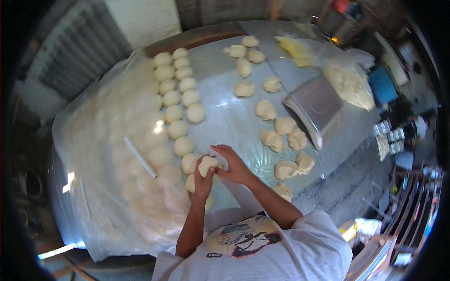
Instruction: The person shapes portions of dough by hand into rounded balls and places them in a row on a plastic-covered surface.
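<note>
Close in front of my body, above the metal table [229, 117], I hold a pale dough ball [209, 164] between both hands. My left hand [203, 181] is closed around its left and near side. My right hand [233, 166] curves about the other side, its thumb against the dough and its fingers reaching over the far side. Just left of my hands runs a double row of smooth round dough balls [183, 146]. Rougher lumps of dough [272, 140] lie scattered to the right.
Clear plastic sheeting [112, 154] covers many more dough balls at left, with a white stick [140, 158] on it. A metal scale [315, 103] stands at right, beside a large dough mass [349, 84] in plastic. Farther right are a blue container [383, 84] and wooden racks [415, 206].
</note>
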`<state>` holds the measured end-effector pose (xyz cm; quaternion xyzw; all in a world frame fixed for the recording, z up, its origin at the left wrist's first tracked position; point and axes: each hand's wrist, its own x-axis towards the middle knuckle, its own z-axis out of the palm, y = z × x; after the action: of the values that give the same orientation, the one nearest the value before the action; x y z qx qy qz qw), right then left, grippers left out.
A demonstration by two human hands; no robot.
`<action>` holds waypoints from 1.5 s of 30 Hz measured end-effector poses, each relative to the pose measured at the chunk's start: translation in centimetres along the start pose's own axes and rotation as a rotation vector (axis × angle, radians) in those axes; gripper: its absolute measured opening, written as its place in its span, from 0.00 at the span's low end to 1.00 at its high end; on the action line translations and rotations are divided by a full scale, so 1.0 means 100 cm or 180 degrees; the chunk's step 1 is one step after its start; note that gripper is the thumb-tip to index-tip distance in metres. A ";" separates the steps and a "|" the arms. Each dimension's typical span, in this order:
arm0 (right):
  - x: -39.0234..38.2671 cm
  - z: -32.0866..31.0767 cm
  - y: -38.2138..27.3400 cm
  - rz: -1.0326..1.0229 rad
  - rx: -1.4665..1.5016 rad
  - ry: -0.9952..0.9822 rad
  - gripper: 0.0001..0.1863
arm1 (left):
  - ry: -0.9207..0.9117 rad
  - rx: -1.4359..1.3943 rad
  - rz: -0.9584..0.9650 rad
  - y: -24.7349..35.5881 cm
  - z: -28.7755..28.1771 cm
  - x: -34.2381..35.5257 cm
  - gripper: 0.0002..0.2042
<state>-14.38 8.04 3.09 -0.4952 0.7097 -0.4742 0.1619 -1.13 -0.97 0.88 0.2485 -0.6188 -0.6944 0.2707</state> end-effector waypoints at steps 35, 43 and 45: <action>-0.174 -0.009 0.022 0.0641 -0.1941 0.0048 0.21 | 0.1358 -0.1077 -0.1665 -0.042 0.058 -0.142 0.24; -0.088 -0.019 -0.086 0.0233 0.0700 0.0973 0.20 | 0.1797 -0.0362 0.0303 0.031 0.074 -0.097 0.12; -0.063 -0.035 -0.132 -0.0755 0.0128 0.1992 0.18 | 0.1632 0.0431 0.0903 0.065 0.074 -0.088 0.11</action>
<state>-6.71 14.43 14.32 -0.4014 0.6529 -0.6328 -0.1105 0.73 9.87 8.30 0.3442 -0.6037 -0.5214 0.4952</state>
